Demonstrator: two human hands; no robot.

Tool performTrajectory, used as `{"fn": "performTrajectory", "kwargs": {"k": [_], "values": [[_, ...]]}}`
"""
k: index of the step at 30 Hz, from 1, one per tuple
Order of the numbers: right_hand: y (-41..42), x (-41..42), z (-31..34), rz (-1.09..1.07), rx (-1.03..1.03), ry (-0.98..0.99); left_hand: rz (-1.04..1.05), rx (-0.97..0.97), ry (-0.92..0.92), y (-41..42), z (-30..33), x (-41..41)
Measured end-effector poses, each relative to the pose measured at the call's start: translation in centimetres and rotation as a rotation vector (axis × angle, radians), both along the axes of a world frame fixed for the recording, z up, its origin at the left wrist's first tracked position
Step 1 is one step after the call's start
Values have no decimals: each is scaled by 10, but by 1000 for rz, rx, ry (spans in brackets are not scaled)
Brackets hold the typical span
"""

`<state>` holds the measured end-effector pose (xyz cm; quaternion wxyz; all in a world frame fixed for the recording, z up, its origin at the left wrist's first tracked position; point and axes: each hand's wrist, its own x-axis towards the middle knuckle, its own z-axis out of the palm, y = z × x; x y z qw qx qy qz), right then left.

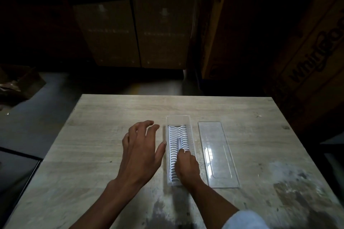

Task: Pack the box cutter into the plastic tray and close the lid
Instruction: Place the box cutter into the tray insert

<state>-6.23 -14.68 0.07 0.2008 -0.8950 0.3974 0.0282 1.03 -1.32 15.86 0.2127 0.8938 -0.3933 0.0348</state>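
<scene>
A clear plastic tray (177, 119) lies lengthwise on the wooden table (104, 113). Inside it rests the box cutter (176, 135), white with a wavy ribbed pattern and a dark slider strip down its middle. My right hand (187, 168) is over the tray's near half, fingers curled on the cutter, and hides its near end. My left hand (141, 150) hovers just left of the tray with fingers spread, its thumb close to the tray's left wall. The clear lid (217, 152) lies flat on the table to the right of the tray, apart from it.
Stacked cardboard boxes (134, 29) stand beyond the table's far edge, and a large printed carton (312, 57) rises at the right. A dark object (16, 173) sits off the table's left side. The table's near right surface is stained and worn.
</scene>
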Motion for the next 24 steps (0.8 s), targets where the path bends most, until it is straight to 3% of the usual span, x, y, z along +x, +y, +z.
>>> {"fn": "performTrajectory", "kwargs": {"k": [21,24], "values": [[-2,-5,14,87,-23,13,-19,18,24,-5,-12,-3],[-5,-10,37,94,-55,-84,-32,21,31,-8,-16,-4]]}}
